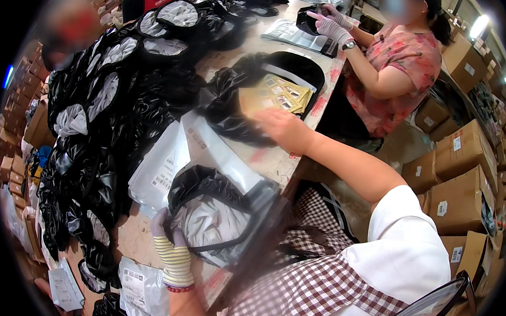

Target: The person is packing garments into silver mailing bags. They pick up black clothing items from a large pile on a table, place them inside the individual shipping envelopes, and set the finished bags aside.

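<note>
My left hand [171, 252], in a striped knit glove, grips the left edge of a black glossy cap-like piece [210, 219] with a gathered pale lining. That piece lies over a clear plastic bag [255, 200] near the table's front edge. My bare right hand [284, 131] reaches to a stack of yellow printed packets [281, 93]. Its fingertips are smeared by motion at the stack's near left side, so their hold is unclear. The packets rest on another black piece [300, 65], with crumpled black fabric [222, 103] to their left.
Black lined pieces [103, 97] heap across the table's left side. Plastic mailing bags [168, 161] lie in the middle, another bag [140, 293] at lower left. Across the right end, a co-worker [384, 67] in gloves handles a black piece. Cardboard boxes [463, 194] line the right.
</note>
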Demonstrator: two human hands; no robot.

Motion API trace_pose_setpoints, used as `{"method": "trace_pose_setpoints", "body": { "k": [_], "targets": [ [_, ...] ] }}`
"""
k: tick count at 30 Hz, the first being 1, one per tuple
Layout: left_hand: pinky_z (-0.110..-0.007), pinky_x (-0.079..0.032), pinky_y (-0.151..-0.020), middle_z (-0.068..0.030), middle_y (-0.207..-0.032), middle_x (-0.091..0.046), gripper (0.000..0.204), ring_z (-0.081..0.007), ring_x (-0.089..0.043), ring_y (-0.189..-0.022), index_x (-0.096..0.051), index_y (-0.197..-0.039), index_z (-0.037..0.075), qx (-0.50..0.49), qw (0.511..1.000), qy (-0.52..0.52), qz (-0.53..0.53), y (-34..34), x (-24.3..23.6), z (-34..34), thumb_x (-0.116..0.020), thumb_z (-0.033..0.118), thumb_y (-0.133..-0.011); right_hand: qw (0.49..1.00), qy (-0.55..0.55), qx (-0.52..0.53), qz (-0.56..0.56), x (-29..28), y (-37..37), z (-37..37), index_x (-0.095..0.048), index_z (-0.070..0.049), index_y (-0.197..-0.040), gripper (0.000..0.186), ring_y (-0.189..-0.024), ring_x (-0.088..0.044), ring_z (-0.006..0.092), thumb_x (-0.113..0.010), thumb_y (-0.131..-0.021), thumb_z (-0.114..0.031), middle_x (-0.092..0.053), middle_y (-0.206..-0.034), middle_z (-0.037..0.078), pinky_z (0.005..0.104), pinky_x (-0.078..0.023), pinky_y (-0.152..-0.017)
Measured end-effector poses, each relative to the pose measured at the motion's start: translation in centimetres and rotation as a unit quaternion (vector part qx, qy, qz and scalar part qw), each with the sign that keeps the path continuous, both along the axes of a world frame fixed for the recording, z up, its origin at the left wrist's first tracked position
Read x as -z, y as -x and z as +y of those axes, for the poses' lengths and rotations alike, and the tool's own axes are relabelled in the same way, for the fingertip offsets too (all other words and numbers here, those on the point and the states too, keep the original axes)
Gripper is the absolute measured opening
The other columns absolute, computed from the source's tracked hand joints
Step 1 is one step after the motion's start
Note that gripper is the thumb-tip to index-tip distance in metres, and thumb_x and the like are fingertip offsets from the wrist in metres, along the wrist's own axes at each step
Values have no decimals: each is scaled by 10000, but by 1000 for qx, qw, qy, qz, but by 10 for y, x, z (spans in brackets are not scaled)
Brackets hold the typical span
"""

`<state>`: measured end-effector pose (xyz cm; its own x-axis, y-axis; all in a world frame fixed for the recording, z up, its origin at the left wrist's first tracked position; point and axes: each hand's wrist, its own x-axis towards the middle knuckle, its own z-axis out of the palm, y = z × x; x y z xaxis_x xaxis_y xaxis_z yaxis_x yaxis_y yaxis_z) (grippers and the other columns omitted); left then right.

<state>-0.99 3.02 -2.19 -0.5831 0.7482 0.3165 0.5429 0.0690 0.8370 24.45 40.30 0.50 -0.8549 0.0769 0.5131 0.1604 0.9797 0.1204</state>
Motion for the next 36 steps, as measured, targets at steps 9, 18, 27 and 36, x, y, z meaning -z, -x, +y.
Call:
{"method": "trace_pose_setpoints", "body": {
  "k": [9,18,27,36],
  "targets": [
    [-356,-502,-987,-124,-1225,-643,399,-229,-621,-1135,-623,-1321,7,-92,995,-12,35,-8,-8,-2,-585,-73,-931,983,166,61,53,-14,7,-7,-761,-34,-896,111,-937,-738,315,-774,-852,-134,-775,-1037,123,397,-593,-820],
    [-416,-555,-814,-191,-1040,-668,259,-357,-682,-919,-665,-1099,1,-58,993,-23,98,-31,-45,5,-745,20,-853,976,82,65,190,-106,0,-118,-711,19,-999,158,-925,-745,335,-751,-867,-57,-750,-1063,174,427,-603,-752],
    [-447,-559,-779,-208,-1011,-680,272,-403,-692,-888,-654,-1080,-16,-98,972,112,184,-30,-62,-21,-776,159,-912,968,222,-76,88,-10,56,-207,-651,35,-1208,327,-1092,-698,401,-633,-885,-11,-699,-1237,235,448,-576,-907],
    [-396,-551,-823,-137,-1021,-708,245,-296,-688,-909,-603,-1217,1,59,983,-92,-150,-49,-66,-26,-626,148,-1023,981,182,-59,3,2,62,-265,-681,97,-1235,452,-1350,-526,478,-633,-802,-24,-621,-1367,293,566,-404,-1121]
  ]
}}
